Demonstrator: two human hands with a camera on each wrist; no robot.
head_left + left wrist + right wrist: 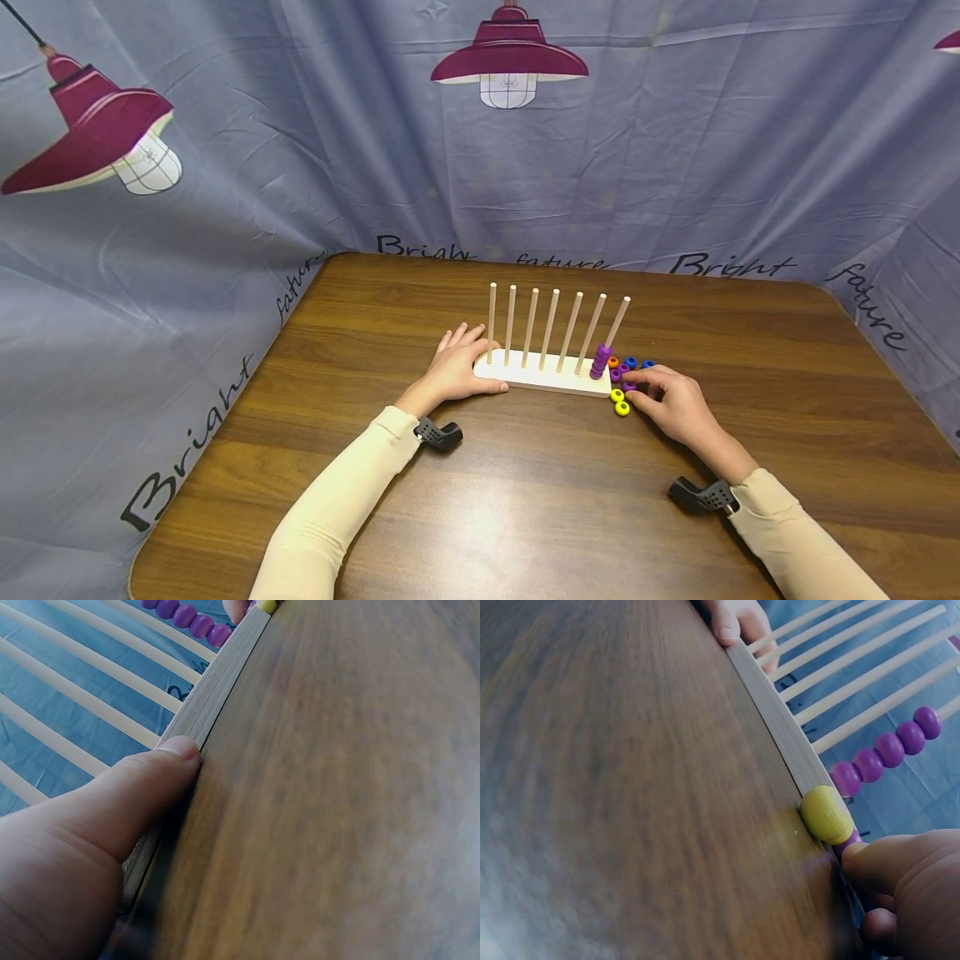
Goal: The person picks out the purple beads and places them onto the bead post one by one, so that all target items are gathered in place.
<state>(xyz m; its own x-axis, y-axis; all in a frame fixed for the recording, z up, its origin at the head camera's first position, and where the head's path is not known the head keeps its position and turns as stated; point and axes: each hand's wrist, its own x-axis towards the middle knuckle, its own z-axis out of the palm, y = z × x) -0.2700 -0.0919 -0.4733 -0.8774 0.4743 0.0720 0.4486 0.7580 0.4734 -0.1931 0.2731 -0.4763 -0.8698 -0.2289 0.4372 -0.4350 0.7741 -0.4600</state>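
A pale wooden peg stand (543, 381) with several upright pegs sits on the table. Purple beads (602, 362) are stacked on its rightmost peg; the other pegs are bare. My left hand (455, 372) grips the stand's left end, the thumb along the front edge and the fingers behind. At the right end, my right hand (678, 406) pinches a loose purple bead (629, 387) between thumb and forefinger. In the right wrist view that bead is mostly hidden by a yellow bead (826, 815) and the thumb.
Loose beads lie against the stand's right end: two yellow beads (622, 408) in front, more purple ones (616, 376), an orange bead (612, 362) and blue beads (630, 362) behind. A brown wooden table (525, 500) extends all round, with a grey-blue curtain (337, 167) behind.
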